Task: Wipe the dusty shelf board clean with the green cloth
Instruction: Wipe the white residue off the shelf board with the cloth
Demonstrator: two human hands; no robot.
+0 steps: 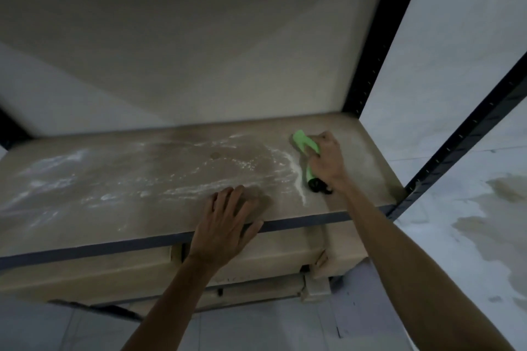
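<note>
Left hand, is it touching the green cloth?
Apart. The head view shows the left hand flat on the shelf board's front edge, with bare dusty board between it and the green cloth under the right hand.

A bright green cloth lies on the tan shelf board streaked with white dust, framed by black uprights.

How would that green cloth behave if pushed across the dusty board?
The green cloth looks soft and floppy, bunched under the right hand. It probably slides easily and light, pushing the white dust into ridges on the shelf board.
</note>
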